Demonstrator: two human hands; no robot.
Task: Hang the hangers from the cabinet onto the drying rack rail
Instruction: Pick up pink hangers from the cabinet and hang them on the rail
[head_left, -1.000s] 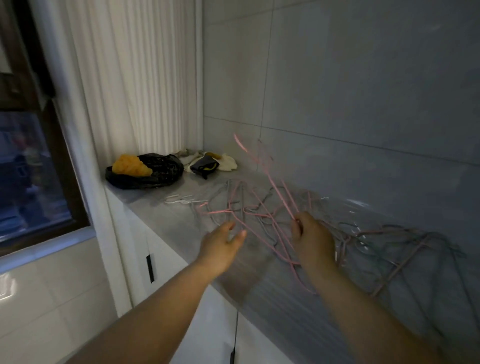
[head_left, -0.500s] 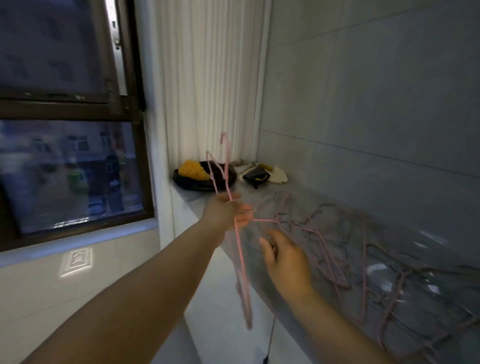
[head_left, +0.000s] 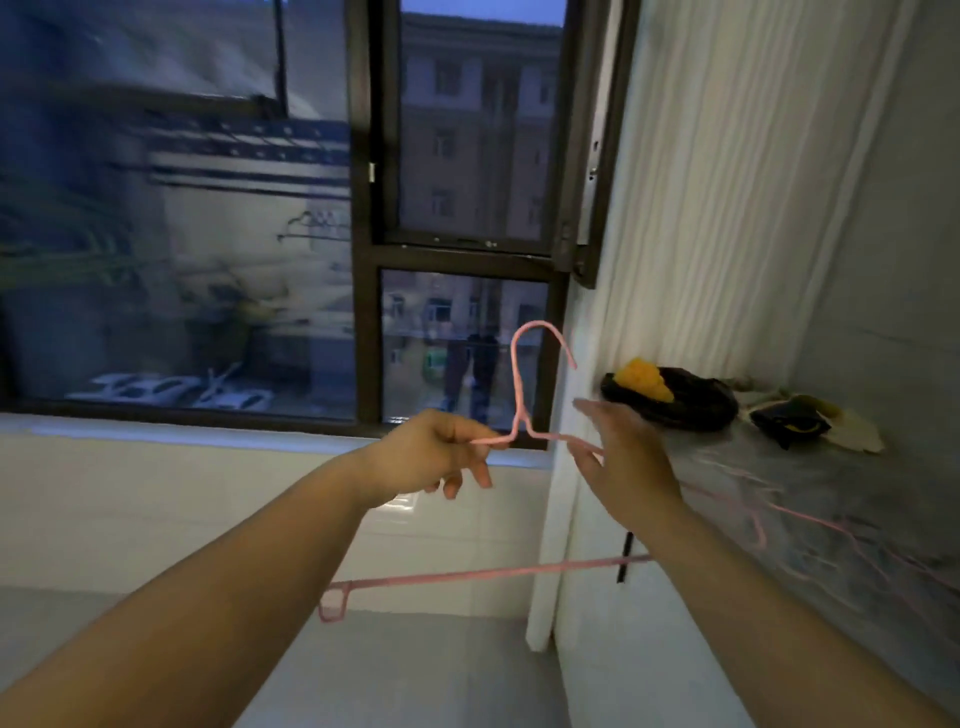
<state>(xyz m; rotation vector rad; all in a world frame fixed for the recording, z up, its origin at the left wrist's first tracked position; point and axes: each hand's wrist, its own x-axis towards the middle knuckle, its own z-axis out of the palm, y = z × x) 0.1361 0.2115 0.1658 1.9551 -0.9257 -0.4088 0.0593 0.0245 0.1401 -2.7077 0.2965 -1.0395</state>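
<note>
Grey cabinet top (head_left: 810, 483) at three o'clock carries a black bag (head_left: 696, 402) holding a yellow lump (head_left: 644, 379), while at centre the left hand (head_left: 431, 452) pinches the upright pink hanger (head_left: 519, 395), right hand (head_left: 623, 457) open-fingered beside it.

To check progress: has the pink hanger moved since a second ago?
Yes. The pink hanger has left the cabinet top; the left hand holds it left of the black bag, before the window.

Dim, bluish dusk light through the window (head_left: 467, 156), with faint reflections in the glass. Heavy motion smear at upper left and over the bench (head_left: 831, 493) at right. Sharpest mid-frame, on the pink hanger (head_left: 516, 384). Bowed toward the edges.
</note>
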